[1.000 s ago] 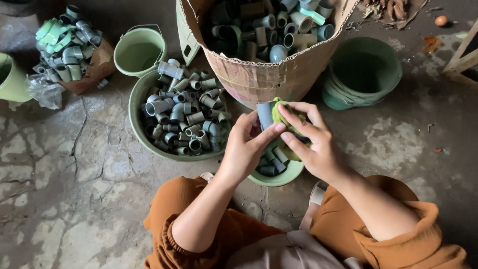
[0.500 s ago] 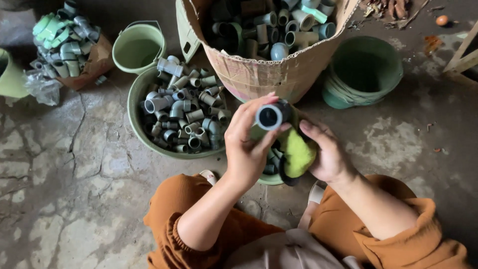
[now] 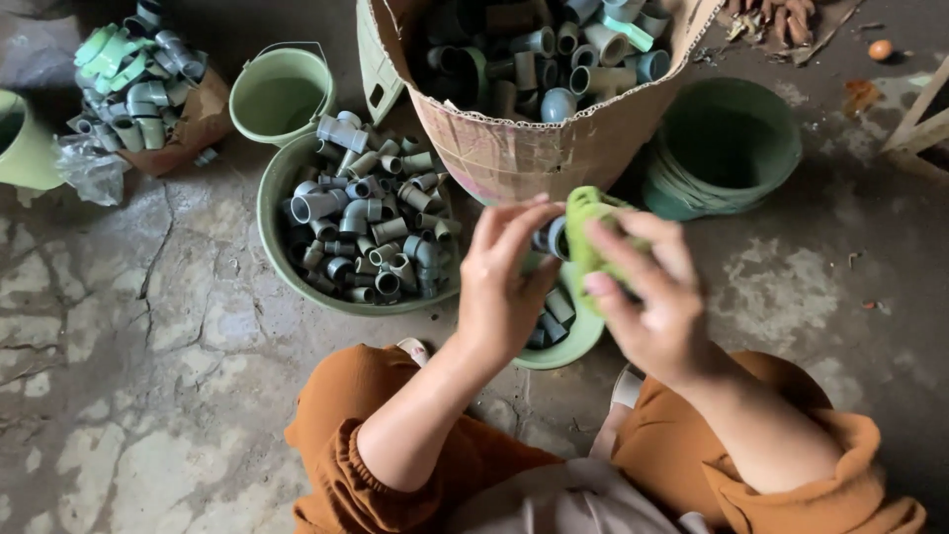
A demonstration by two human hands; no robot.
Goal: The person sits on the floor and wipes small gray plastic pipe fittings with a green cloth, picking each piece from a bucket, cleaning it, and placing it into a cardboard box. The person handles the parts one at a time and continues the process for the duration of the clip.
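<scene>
**Cloth pressed to a grey pipe fitting**

I see my left hand (image 3: 504,287) curled closed around a grey pipe fitting (image 3: 551,237), held above the small green bowl (image 3: 573,346). My right hand (image 3: 652,297), at 3 o'clock of it, pinches a green cloth (image 3: 585,242) against the fitting's end. At 10 o'clock sits the large basin (image 3: 272,242) of fittings; at 12, the cardboard box (image 3: 524,148).

We wear loose rust-orange cloth sleeves (image 3: 341,465) gathered at elastic cuffs, pushed up our forearms, with matching orange trousers (image 3: 474,465).
</scene>
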